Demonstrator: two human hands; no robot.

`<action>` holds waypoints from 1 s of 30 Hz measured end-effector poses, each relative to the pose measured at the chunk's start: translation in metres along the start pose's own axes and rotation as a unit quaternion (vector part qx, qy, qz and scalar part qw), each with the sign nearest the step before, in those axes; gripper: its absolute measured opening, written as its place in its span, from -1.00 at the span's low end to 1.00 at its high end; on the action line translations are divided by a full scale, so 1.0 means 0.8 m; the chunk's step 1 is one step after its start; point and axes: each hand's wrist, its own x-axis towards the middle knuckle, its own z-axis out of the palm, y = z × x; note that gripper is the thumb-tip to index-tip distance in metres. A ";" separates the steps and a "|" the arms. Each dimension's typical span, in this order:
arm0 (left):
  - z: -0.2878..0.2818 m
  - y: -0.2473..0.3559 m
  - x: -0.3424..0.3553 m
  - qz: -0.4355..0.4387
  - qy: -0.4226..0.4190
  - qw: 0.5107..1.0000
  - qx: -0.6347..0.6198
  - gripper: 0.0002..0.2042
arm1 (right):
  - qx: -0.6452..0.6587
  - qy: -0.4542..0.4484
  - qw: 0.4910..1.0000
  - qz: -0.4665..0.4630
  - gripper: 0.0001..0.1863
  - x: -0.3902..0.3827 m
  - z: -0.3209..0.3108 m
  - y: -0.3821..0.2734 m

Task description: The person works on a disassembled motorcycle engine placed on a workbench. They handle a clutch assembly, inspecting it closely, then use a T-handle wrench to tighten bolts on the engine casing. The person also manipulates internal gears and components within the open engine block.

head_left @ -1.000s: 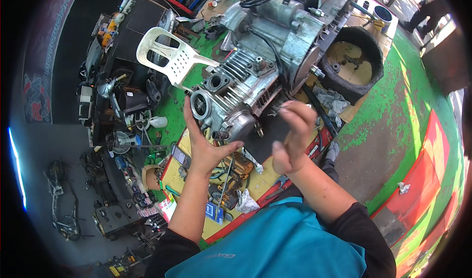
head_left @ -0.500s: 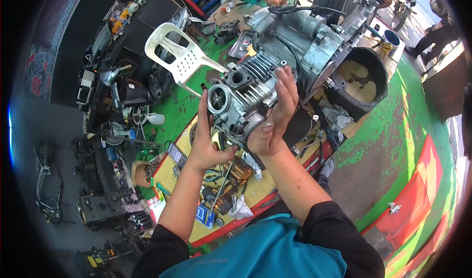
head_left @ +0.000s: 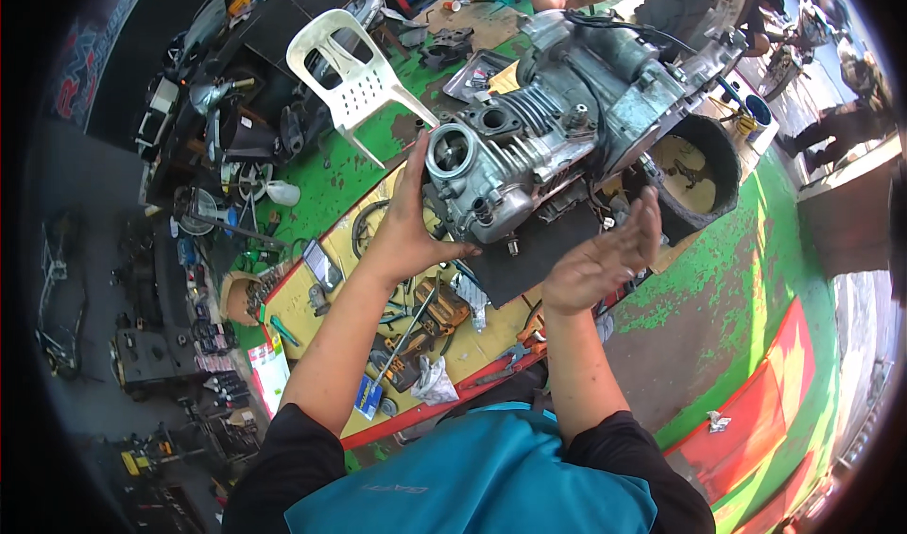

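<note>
A bare metal motorcycle engine (head_left: 605, 90) lies across the bench. Its finned cylinder (head_left: 534, 113) and silver cylinder head (head_left: 482, 175) point toward my left. A round, open port shows on the end of the head. My left hand (head_left: 406, 232) cups this end, with fingers up along its left side and the thumb stretched underneath. Some of its contact is hidden behind the head. Off to the right of the head, my right hand (head_left: 600, 265) is open and holds nothing. Its fingers are stretched out together, apart from the engine.
Below the engine, a yellow bench top (head_left: 312, 331) with a red edge holds a yellow-black power drill (head_left: 439, 312), pliers and crumpled plastic. A white plastic chair (head_left: 354, 80) stands beyond. A black tub (head_left: 723, 184) sits to the right. Other people are near the far edge.
My right hand has let go of the cylinder head and moved right and down. My left hand stays at the head's end. The whole view has shifted slightly.
</note>
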 end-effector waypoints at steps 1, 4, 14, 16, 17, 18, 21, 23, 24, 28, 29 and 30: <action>0.000 0.000 -0.001 -0.004 -0.005 1.000 -0.001 0.57 | 0.003 0.022 1.000 0.002 -0.23 -0.001 -0.001 -0.001; 0.003 0.002 -0.003 0.000 0.010 1.000 -0.014 0.52 | -0.058 -0.061 0.996 0.002 -0.28 -0.008 0.042 0.016; -0.016 0.010 0.006 -0.044 -0.011 0.986 -0.162 0.38 | -0.057 -0.101 0.993 0.025 -0.36 -0.033 0.036 0.007; -0.014 0.014 0.008 -0.036 -0.001 0.983 -0.177 0.38 | -0.110 -0.215 0.967 0.077 -0.24 -0.040 0.007 -0.012; -0.014 0.016 0.008 -0.033 0.006 0.987 -0.160 0.37 | -0.122 -0.260 0.954 0.085 -0.17 -0.043 0.000 -0.019; -0.016 0.018 0.011 -0.038 0.005 0.989 -0.144 0.37 | -0.139 -0.282 0.942 0.119 -0.11 -0.045 -0.004 -0.023; -0.020 0.023 0.017 -0.015 0.023 0.996 -0.080 0.41 | -0.162 -0.313 0.920 0.171 0.08 -0.043 -0.012 -0.030; -0.024 0.025 0.024 0.007 0.006 1.000 -0.017 0.42 | -0.188 -0.327 0.917 0.128 0.08 -0.035 -0.009 -0.026; -0.026 0.026 0.027 0.018 -0.002 1.000 0.015 0.43 | -0.200 -0.336 0.914 0.112 0.08 -0.031 -0.006 -0.023; -0.021 0.032 0.030 -0.033 0.012 0.999 -0.027 0.42 | -0.187 -0.311 0.929 0.064 0.05 -0.025 -0.001 -0.011; -0.020 0.034 0.030 -0.035 0.016 0.999 -0.025 0.40 | -0.185 -0.299 0.935 0.048 0.04 -0.026 0.000 -0.006; -0.018 0.035 0.030 -0.039 0.017 0.998 -0.043 0.39 | -0.182 -0.291 0.939 0.037 0.03 -0.029 0.001 -0.002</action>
